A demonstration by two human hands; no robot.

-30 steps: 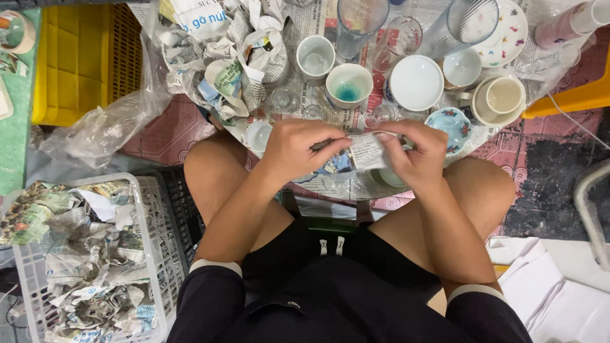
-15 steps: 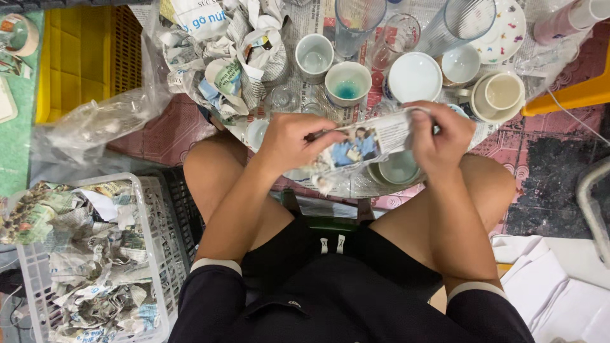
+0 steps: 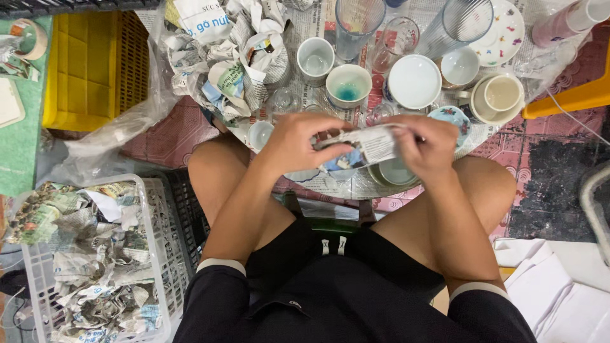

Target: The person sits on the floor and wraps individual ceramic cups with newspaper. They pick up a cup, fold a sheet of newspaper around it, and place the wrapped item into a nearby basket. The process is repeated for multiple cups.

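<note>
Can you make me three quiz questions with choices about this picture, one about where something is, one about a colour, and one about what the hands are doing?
1. Where is the white basket of crumpled newspaper?
A. by the person's left leg
B. by the right leg
C. on the lap

2. What colour is the crate at the top left?
A. red
B. yellow
C. blue

3. What are both hands doing?
A. resting on the knees
B. lifting a glass
C. holding a newspaper-wrapped item

Answers: 1 A, the basket sits beside the left thigh. 2 B, its plastic is bright yellow. 3 C, the left hand and right hand grip the wrapped item between them.
</note>
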